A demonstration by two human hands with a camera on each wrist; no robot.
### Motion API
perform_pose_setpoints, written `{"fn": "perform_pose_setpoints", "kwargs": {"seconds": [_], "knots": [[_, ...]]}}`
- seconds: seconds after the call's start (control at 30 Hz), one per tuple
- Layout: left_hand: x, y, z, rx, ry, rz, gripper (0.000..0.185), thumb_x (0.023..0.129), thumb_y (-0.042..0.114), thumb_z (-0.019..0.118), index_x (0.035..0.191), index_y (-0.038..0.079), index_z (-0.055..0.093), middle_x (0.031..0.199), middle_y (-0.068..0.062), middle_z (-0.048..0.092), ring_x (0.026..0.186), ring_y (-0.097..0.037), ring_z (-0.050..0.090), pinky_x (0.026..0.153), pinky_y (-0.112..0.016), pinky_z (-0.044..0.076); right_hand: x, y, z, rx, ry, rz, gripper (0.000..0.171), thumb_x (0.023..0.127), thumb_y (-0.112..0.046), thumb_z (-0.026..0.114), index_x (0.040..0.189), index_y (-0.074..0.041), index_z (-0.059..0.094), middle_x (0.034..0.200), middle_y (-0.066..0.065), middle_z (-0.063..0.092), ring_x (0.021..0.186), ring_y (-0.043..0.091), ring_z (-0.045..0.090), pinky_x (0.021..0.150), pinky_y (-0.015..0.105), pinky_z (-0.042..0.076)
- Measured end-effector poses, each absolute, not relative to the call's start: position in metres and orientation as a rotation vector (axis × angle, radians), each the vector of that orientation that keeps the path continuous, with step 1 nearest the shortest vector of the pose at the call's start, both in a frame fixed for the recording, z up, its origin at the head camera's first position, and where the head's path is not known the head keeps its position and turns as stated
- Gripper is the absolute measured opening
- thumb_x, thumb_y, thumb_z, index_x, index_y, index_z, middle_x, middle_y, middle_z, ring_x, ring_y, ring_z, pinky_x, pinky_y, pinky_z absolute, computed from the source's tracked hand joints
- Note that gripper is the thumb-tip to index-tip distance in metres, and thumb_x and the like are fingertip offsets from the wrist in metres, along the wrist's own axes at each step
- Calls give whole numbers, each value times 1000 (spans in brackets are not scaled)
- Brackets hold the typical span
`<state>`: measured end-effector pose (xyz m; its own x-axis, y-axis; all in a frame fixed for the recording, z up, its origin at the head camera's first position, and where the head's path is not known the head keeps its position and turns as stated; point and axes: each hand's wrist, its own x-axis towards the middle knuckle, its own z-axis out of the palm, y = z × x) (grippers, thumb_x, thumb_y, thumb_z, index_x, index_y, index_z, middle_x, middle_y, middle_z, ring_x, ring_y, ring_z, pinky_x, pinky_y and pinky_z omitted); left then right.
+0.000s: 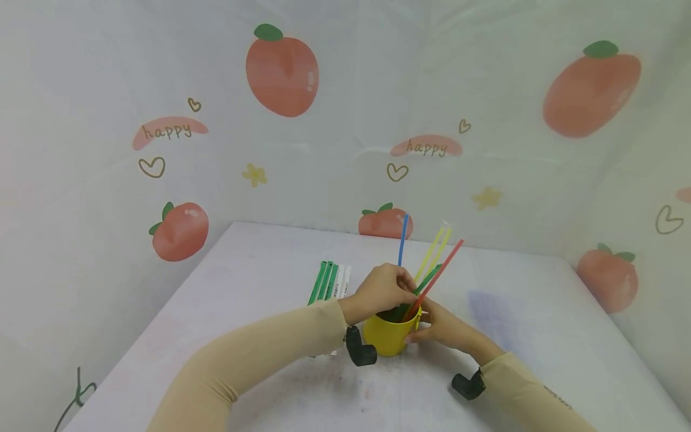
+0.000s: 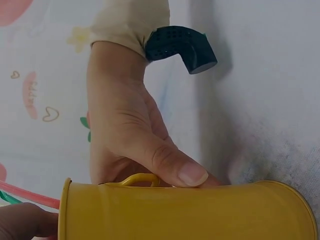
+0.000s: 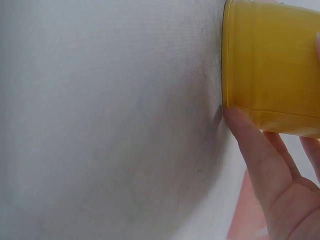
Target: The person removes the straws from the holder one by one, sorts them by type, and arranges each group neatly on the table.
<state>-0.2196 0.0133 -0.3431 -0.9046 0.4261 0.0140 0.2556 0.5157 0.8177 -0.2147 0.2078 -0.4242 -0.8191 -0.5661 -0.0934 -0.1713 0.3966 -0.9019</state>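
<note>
Straws stand in one yellow cup (image 1: 390,337) near the middle of the worktop (image 1: 540,336): one blue straw (image 1: 402,239), two yellow straws (image 1: 435,252), one red straw (image 1: 441,267) and one green straw (image 1: 428,280), five in all, leaning to the right. Behind the cup on its left lie wrapped sticks (image 1: 329,281), three green and about two white, side by side.

Over the cup's mouth the left hand (image 1: 380,292) arches from the left, its fingers curled down around the straws' lower ends. Its wrist is bent and the beige sleeve (image 1: 259,360) runs back towards the viewer. From the right, the right hand (image 1: 439,327) holds the cup's side, thumb pressed on the wall beside the small handle (image 2: 140,179) and fingers (image 3: 250,145) curved round the base.
</note>
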Motion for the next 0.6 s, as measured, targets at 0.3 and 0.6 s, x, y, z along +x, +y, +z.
{"fn": "perform_pose_setpoints", "kwargs": {"seconds": [0.3, 0.6], "knots": [[-222, 9, -344, 560, 2525, 1427, 8, 82, 12, 76, 87, 10, 69, 76, 1, 64, 60, -11, 59, 59, -19, 55, -213, 207, -425, -644, 2274, -1401, 95, 82, -21, 79, 152, -3, 18, 152, 23, 29, 130, 52, 40, 103, 60, 41], [-229, -2, -337, 541, 2504, 1545, 7, 84, 14, 73, 90, 11, 70, 87, 1, 67, 65, -15, 65, 61, -22, 57, -214, 207, -427, -654, 2292, -1398, 93, 81, -23, 80, 151, -2, 21, 151, 21, 31, 128, 49, 44, 102, 57, 44]]}}
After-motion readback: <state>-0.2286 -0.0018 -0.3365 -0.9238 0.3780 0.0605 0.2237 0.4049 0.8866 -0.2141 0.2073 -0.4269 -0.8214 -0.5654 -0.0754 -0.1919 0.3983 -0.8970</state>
